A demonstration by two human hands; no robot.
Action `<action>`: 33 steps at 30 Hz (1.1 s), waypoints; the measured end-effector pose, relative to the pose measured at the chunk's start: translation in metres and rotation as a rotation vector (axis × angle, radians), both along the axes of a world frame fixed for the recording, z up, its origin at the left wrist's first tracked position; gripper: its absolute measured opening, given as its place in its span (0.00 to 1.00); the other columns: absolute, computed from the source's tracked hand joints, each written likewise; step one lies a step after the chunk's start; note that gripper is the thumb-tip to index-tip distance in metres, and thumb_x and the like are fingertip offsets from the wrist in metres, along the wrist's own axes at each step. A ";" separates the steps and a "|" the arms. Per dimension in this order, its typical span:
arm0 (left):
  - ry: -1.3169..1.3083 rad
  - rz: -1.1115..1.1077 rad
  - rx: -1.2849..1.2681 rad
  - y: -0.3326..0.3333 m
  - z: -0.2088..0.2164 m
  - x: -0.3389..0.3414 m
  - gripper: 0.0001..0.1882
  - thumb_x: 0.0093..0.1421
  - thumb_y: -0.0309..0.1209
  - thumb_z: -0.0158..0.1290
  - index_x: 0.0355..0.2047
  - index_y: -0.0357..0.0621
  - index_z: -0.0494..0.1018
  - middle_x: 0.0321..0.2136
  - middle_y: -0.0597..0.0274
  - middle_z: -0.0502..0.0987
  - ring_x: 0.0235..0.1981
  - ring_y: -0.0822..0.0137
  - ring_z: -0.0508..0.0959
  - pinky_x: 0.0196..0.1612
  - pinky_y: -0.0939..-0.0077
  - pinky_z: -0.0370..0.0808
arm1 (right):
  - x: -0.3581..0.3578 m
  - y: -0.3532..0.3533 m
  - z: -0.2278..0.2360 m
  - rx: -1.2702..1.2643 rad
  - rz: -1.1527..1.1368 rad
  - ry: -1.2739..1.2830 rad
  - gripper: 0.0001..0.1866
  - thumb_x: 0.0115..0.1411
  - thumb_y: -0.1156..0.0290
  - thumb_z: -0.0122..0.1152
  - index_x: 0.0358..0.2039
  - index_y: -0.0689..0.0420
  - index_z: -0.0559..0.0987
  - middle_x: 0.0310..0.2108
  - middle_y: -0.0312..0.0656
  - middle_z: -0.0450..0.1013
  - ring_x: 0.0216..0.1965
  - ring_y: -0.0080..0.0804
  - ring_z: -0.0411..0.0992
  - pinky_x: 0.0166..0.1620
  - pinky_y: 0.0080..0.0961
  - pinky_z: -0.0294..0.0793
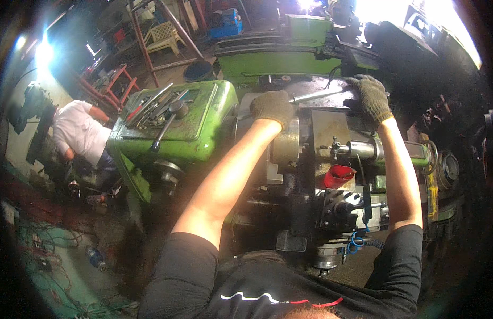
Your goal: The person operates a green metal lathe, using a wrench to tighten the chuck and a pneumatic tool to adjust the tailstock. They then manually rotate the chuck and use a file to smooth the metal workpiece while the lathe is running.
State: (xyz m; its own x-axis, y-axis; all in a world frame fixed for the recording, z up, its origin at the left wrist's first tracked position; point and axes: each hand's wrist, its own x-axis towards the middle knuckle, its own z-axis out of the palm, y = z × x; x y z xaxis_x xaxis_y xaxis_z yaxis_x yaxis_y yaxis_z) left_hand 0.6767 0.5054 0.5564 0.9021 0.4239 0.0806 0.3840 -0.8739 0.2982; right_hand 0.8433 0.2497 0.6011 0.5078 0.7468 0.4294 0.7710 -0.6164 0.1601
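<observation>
Both hands are in knitted work gloves and look closed on the same steel bar (316, 95): left hand (271, 107) wrapped round its near end just above the lathe chuck (286, 144), right hand (371, 97) curled round the far end. Can't tell what's under the left glove, so whether the bar is seated in anything is a guess.

If this is levering at the chuck, as I'd judge, my two cents: spindle fully stopped, left hand steadying the joint so it stays square, right hand doing the pulling since it has the leverage. Steady pressure, no jerking, and watch your knuckles if it slips. Never leave the bar in there, and gloves should be nowhere near a turning chuck.

Further out, the tailstock quill (362, 150) sits right by the right forearm, with a red cup (339, 176) and the tool post (341, 208) below. Loose hand tools (150, 109) lie on the green headstock (209, 114); I'd shift them before any vibration.

Branding? No lettering I can read on the machine. The black shirt (246, 276) just has a white-and-red squiggle. Co-worker (82, 130) off left, white top, no readable print either.
</observation>
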 end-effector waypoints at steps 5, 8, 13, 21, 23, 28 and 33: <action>0.138 -0.148 -0.115 0.008 0.011 -0.014 0.37 0.68 0.59 0.62 0.61 0.38 0.77 0.54 0.29 0.85 0.60 0.37 0.85 0.63 0.43 0.79 | -0.025 0.070 0.010 -0.158 0.210 0.026 0.46 0.61 0.46 0.80 0.77 0.43 0.73 0.73 0.48 0.72 0.77 0.54 0.65 0.78 0.51 0.64; 0.066 -0.135 0.008 0.012 -0.007 -0.016 0.29 0.69 0.53 0.58 0.56 0.40 0.82 0.49 0.35 0.87 0.55 0.39 0.87 0.60 0.44 0.81 | -0.032 0.096 -0.008 -0.233 0.315 0.166 0.47 0.66 0.44 0.75 0.81 0.43 0.68 0.75 0.53 0.69 0.76 0.57 0.67 0.77 0.52 0.67; -0.083 -0.121 0.121 0.032 -0.018 -0.026 0.22 0.69 0.47 0.56 0.46 0.42 0.88 0.45 0.41 0.89 0.47 0.42 0.90 0.53 0.45 0.85 | -0.063 0.122 0.002 -0.211 0.247 0.238 0.37 0.68 0.42 0.71 0.70 0.50 0.80 0.67 0.55 0.76 0.69 0.58 0.74 0.71 0.49 0.73; -0.131 -0.253 0.027 0.032 -0.019 -0.022 0.16 0.71 0.41 0.57 0.45 0.47 0.90 0.43 0.46 0.91 0.48 0.46 0.91 0.51 0.47 0.86 | -0.044 0.136 -0.021 -0.301 0.299 0.142 0.17 0.63 0.53 0.75 0.43 0.52 0.89 0.45 0.50 0.85 0.56 0.54 0.80 0.69 0.52 0.75; -0.174 -0.266 0.094 0.027 -0.025 -0.016 0.16 0.71 0.41 0.57 0.43 0.44 0.89 0.40 0.40 0.90 0.44 0.42 0.91 0.50 0.43 0.85 | -0.047 0.137 -0.021 -0.294 0.289 0.167 0.16 0.63 0.55 0.75 0.43 0.53 0.88 0.45 0.51 0.85 0.56 0.55 0.80 0.68 0.52 0.75; -0.299 -0.046 0.043 -0.001 -0.037 -0.019 0.13 0.68 0.37 0.59 0.43 0.43 0.88 0.39 0.43 0.90 0.42 0.44 0.92 0.49 0.45 0.86 | -0.039 0.137 -0.024 -0.265 0.264 0.261 0.15 0.63 0.58 0.75 0.45 0.54 0.89 0.49 0.51 0.85 0.60 0.55 0.78 0.70 0.50 0.73; -0.360 -0.073 0.109 0.008 -0.040 -0.014 0.16 0.64 0.40 0.62 0.44 0.42 0.86 0.38 0.43 0.90 0.42 0.42 0.91 0.50 0.44 0.86 | -0.013 0.134 -0.042 -0.218 0.479 0.160 0.25 0.64 0.59 0.75 0.61 0.49 0.86 0.56 0.51 0.84 0.66 0.53 0.75 0.73 0.49 0.71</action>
State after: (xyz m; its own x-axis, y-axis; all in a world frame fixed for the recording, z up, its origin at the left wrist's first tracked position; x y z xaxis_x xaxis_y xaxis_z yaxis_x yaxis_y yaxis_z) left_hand 0.6628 0.5135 0.5159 0.8355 0.3313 0.4384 0.2074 -0.9289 0.3067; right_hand 0.8305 0.3837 0.5594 0.1358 0.9735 0.1842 0.9824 -0.1564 0.1023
